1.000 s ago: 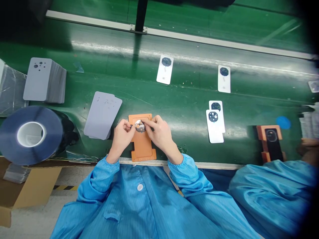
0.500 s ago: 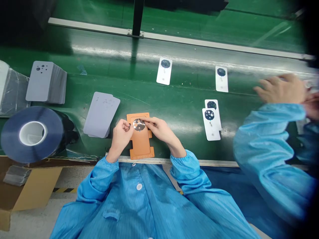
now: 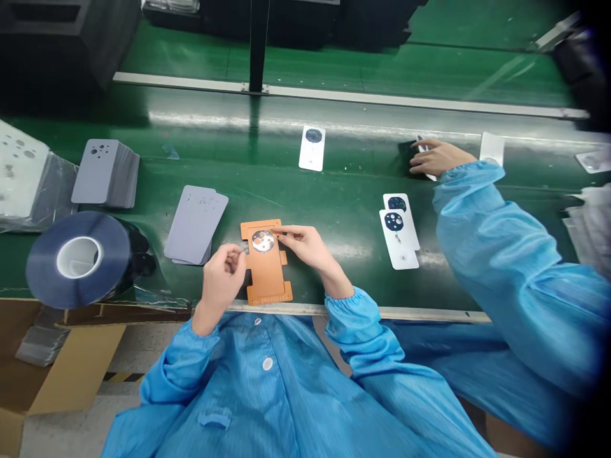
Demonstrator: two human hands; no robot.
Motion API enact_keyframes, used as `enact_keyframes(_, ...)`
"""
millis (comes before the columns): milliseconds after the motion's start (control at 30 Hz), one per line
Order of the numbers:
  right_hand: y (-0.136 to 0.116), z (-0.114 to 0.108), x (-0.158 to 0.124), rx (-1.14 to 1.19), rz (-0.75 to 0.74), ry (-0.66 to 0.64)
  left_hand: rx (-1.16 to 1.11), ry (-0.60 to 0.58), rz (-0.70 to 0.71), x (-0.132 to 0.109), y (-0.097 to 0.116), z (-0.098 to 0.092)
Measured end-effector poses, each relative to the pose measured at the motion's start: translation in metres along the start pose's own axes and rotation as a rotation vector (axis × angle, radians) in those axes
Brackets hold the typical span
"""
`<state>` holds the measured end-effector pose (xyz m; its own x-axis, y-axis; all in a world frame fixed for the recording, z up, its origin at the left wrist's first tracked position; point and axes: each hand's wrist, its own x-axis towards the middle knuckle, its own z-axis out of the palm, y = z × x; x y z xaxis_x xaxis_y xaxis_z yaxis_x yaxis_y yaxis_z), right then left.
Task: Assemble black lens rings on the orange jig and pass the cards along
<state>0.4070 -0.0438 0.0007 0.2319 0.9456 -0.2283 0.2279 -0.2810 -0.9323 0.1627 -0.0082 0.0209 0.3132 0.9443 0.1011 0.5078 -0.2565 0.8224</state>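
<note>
An orange fixture plate (image 3: pixel 268 273) with notched sides lies at the bench's front edge. On its upper part is a shiny round film (image 3: pixel 262 241) with several holes. My right hand (image 3: pixel 305 247) reaches in from the right, thumb and index finger closed at the film's upper right edge. Just left of the plate, my left hand (image 3: pixel 223 273) is closed with its fingers curled and fingertips pinched; whatever they hold is hidden or too small to make out. Grey phone-shaped sheets (image 3: pixel 195 222) lie left of the plate, slightly fanned.
A large film roll (image 3: pixel 41 267), a grey stack (image 3: pixel 95 178) and a wrapped white stack (image 3: pixel 19 172) stand left. White panels with dark circles (image 3: pixel 312 156) (image 3: pixel 403 257) lie beyond and right. A co-worker's hand (image 3: pixel 443 157) reaches in at the right.
My left hand has drawn back left and down from the round film. My right hand stays at the film's edge. The co-worker's hand has moved left onto a panel at the back.
</note>
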Motion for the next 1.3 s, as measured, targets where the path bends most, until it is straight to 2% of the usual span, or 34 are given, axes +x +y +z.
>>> enact_keyframes(100, 0.001, 0.003, -0.008, -0.066, -0.055, 0.001, 0.256, 0.208, 0.223, -0.006, 0.003, -0.033)
enact_keyframes(167, 0.003, 0.005, -0.011, -0.151, -0.080, -0.005, 0.411, 0.256, 0.284, -0.004, -0.001, -0.053)
enact_keyframes(267, 0.005, 0.005, -0.012, -0.215, -0.057, -0.026, 0.575, 0.170, 0.268, 0.001, -0.014, -0.072)
enact_keyframes(333, 0.005, 0.005, -0.011, -0.153, -0.041, -0.047, 0.639, 0.103, 0.247, 0.000, -0.023, -0.078)
enact_keyframes(433, 0.003, 0.005, -0.010, 0.039, 0.002, -0.086, 0.678, 0.088, 0.260, -0.006, -0.029, -0.082)
enact_keyframes(533, 0.001, 0.005, -0.008, 0.209, 0.097, -0.128, 0.639, 0.139, 0.280, -0.012, -0.027, -0.083)
enact_keyframes(633, 0.000, 0.005, -0.006, 0.280, 0.156, -0.142, 0.584, 0.177, 0.259, -0.014, -0.023, -0.083)
enact_keyframes(700, -0.001, 0.007, -0.007, 0.201, 0.127, -0.114, 0.561, 0.170, 0.241, -0.015, -0.023, -0.083)
enact_keyframes(833, -0.003, 0.012, -0.011, -0.191, -0.054, 0.008, 0.533, 0.165, 0.229, -0.017, -0.027, -0.082)
enact_keyframes(900, -0.005, 0.014, -0.013, -0.310, -0.072, 0.054, 0.517, 0.170, 0.232, -0.018, -0.030, -0.082)
enact_keyframes(1000, -0.008, 0.014, -0.013, -0.364, -0.042, 0.080, 0.481, 0.154, 0.234, -0.018, -0.032, -0.083)
enact_keyframes(1167, -0.009, 0.011, -0.010, -0.287, 0.004, 0.013, 0.446, 0.143, 0.221, -0.015, -0.029, -0.085)
enact_keyframes(1300, -0.010, 0.017, -0.010, -0.337, -0.013, 0.113, 0.445, 0.153, 0.218, -0.012, -0.028, -0.086)
